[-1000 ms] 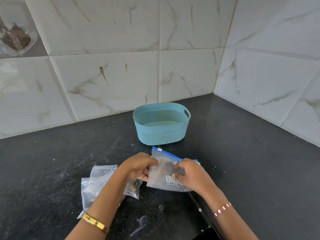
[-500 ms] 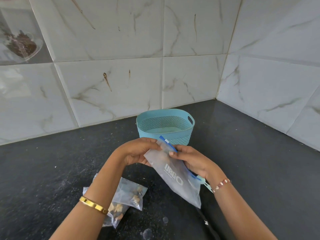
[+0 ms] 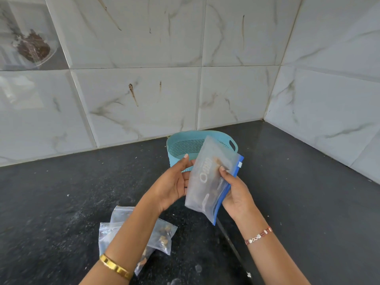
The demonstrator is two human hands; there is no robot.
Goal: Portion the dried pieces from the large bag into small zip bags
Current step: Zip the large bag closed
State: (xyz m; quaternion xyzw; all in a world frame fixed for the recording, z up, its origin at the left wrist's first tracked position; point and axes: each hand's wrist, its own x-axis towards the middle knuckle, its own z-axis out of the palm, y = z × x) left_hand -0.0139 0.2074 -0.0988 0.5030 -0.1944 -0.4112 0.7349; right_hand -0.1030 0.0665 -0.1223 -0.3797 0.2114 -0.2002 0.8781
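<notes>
The large frosted bag with a blue zip strip is lifted off the counter and turned on its side, zip edge to the right. Brown dried pieces show faintly through it. My right hand grips it along the zip edge, thumb on the front. My left hand sits against the bag's left side with fingers nearly straight, touching it. Small clear zip bags holding a few dried pieces lie on the black counter under my left forearm.
A teal perforated basket stands behind the bag near the tiled back wall. A second tiled wall closes the corner on the right. Crumbs and pale smears dot the counter near its front edge.
The large bag rose from the counter and turned over, its zip edge swinging from top to right. The camera tilted up, so the small bags sit lower in view.
</notes>
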